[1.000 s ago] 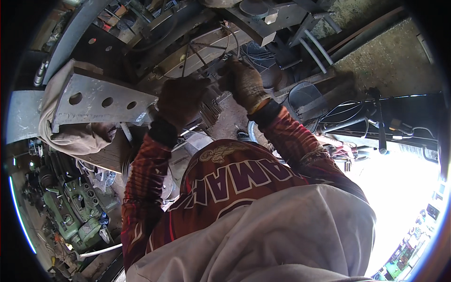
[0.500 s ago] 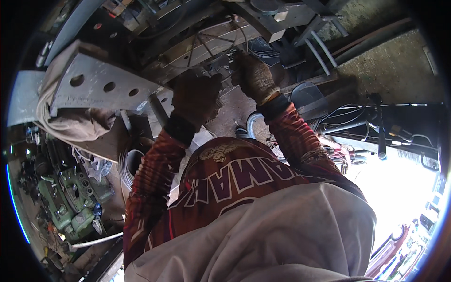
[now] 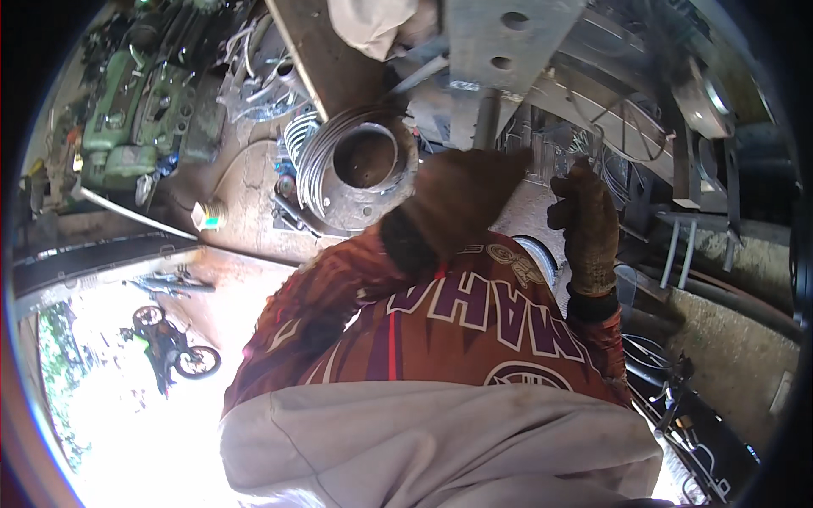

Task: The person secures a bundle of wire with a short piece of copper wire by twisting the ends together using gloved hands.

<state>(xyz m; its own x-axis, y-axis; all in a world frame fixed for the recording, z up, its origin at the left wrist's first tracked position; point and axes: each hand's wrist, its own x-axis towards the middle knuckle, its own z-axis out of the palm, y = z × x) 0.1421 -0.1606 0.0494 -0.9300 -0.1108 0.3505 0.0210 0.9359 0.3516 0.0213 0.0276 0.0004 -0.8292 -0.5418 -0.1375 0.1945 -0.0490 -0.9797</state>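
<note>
1. Workshop floor [image 3: 246,220]: cluttered, carrying a wire coil [image 3: 360,161] and green machinery [image 3: 127,102].
2. Left hand [image 3: 461,199], gloved: grip closed around a grey metal rod [image 3: 487,118] beneath a perforated steel plate [image 3: 508,38].
3. Right hand [image 3: 584,224], gloved: fingers curled beside thin wires [image 3: 576,144]; contents indiscernible.

Around the grey metal bar [image 3: 486,118], room was scarce. The drilled steel plate [image 3: 500,51] closed it off from above, and a tangle of thin wires [image 3: 593,144] crowded the space just right of the bar, where the gloved right hand [image 3: 586,222] sat close against them. The gloved left hand [image 3: 461,203] filled the gap directly below the bar. Left of the bar, a coil of wire [image 3: 360,161] around a round opening blocked the nearest stretch. Farther left of the bar, past the coil, the dusty floor [image 3: 246,203] lay more open, edged by a green machine [image 3: 127,102]. Right of the bar, beyond the wires, upright metal frame pieces [image 3: 682,161] hemmed the way.
</note>
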